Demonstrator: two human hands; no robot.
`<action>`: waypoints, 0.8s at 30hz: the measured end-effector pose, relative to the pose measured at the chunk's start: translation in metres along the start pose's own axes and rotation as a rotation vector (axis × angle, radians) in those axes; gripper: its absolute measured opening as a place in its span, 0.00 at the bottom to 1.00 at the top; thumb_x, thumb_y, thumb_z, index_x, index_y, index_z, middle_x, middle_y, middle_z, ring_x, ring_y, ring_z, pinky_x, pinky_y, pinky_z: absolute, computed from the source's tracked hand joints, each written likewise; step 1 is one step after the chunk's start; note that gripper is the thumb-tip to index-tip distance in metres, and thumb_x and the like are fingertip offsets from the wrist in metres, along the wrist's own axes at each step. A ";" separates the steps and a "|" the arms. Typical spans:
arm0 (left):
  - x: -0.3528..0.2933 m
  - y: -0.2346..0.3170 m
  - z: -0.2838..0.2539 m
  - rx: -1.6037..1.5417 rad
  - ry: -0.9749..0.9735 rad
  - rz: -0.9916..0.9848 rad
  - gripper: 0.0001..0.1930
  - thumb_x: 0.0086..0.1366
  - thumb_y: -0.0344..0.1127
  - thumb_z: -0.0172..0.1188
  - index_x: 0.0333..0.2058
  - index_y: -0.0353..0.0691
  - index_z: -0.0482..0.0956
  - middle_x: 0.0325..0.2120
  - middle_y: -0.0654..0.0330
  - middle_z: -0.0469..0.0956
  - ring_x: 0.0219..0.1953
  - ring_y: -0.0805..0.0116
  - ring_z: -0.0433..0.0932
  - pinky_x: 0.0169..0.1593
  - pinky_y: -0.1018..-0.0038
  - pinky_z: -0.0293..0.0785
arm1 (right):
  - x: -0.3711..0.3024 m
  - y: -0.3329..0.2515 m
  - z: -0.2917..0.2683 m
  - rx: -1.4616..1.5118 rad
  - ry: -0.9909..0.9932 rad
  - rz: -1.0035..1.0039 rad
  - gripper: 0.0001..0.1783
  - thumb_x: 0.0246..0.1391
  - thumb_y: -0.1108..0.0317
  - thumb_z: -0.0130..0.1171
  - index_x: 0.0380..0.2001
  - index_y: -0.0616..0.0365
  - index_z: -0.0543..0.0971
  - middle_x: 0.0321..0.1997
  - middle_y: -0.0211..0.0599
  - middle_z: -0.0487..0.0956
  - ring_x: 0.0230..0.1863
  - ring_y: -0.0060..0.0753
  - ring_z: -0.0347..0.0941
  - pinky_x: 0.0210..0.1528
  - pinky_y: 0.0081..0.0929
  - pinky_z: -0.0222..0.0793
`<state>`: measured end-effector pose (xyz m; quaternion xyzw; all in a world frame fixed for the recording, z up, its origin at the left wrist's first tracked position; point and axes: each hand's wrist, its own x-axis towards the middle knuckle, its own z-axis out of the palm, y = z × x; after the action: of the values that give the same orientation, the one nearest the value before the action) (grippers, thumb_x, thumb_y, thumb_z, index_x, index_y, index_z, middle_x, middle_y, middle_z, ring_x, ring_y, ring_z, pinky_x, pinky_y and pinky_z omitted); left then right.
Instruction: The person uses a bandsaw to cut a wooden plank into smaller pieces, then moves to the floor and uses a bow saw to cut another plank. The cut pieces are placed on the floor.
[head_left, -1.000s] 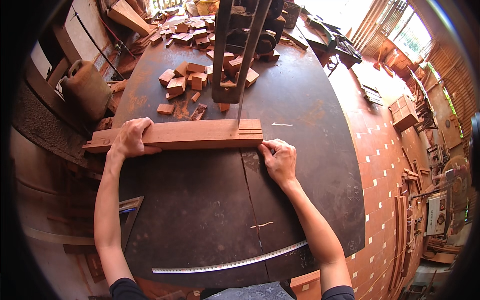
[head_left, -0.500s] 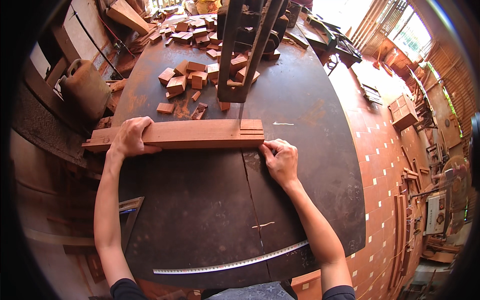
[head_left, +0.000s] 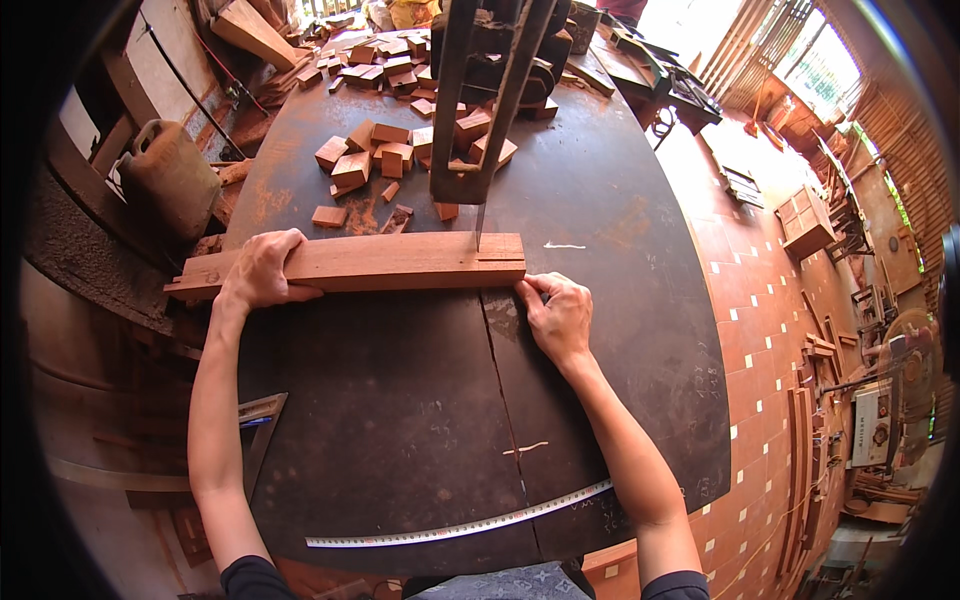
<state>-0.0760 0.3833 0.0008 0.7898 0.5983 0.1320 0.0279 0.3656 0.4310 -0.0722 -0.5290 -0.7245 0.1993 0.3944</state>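
Observation:
A long reddish wooden beam lies across the dark saw table. Its right end has narrow slits, and a notched end shows at the left. My left hand is closed over the beam's left part, thumb along the near side. With fingers curled, my right hand pinches the near corner of the right end. A thin upright bandsaw blade meets the beam close to that end, below the dark metal blade guard. How deep the blade sits in the wood is hard to see.
Several cut wooden blocks lie beyond the beam. A tape-measure strip runs along the table's near edge. A set square is by my left forearm, a jerrycan at the left. Tiled floor lies to the right.
The beam's right end has shifted slightly away from me at the blade, and my right hand has moved with it. My left hand keeps its grip in nearly the same place.

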 end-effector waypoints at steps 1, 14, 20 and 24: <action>0.000 0.000 0.000 0.001 0.001 -0.001 0.31 0.42 0.45 0.88 0.38 0.38 0.78 0.35 0.49 0.84 0.42 0.43 0.84 0.49 0.55 0.80 | 0.000 0.000 0.000 -0.002 -0.001 -0.001 0.10 0.60 0.64 0.71 0.39 0.57 0.91 0.35 0.44 0.87 0.40 0.51 0.84 0.45 0.44 0.77; -0.019 -0.017 -0.004 0.020 -0.023 0.004 0.33 0.41 0.45 0.89 0.41 0.38 0.78 0.37 0.50 0.84 0.44 0.43 0.84 0.50 0.55 0.81 | 0.001 0.004 -0.003 -0.012 -0.137 -0.178 0.07 0.59 0.63 0.72 0.35 0.53 0.92 0.33 0.33 0.85 0.41 0.43 0.80 0.46 0.42 0.71; -0.020 -0.022 -0.005 0.011 -0.023 -0.001 0.34 0.41 0.45 0.89 0.41 0.39 0.78 0.36 0.49 0.84 0.43 0.43 0.84 0.50 0.55 0.81 | 0.005 0.000 0.000 -0.031 -0.169 -0.116 0.08 0.59 0.61 0.72 0.34 0.54 0.91 0.35 0.33 0.87 0.43 0.44 0.81 0.49 0.42 0.70; -0.020 -0.025 -0.005 0.028 -0.007 0.011 0.34 0.40 0.44 0.89 0.41 0.39 0.77 0.35 0.48 0.84 0.43 0.42 0.84 0.49 0.55 0.80 | 0.007 -0.003 0.002 -0.034 -0.166 -0.084 0.09 0.59 0.60 0.72 0.33 0.53 0.91 0.35 0.35 0.87 0.45 0.45 0.82 0.49 0.42 0.71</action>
<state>-0.1052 0.3709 -0.0030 0.7939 0.5957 0.1208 0.0183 0.3610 0.4366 -0.0688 -0.4863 -0.7796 0.2136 0.3319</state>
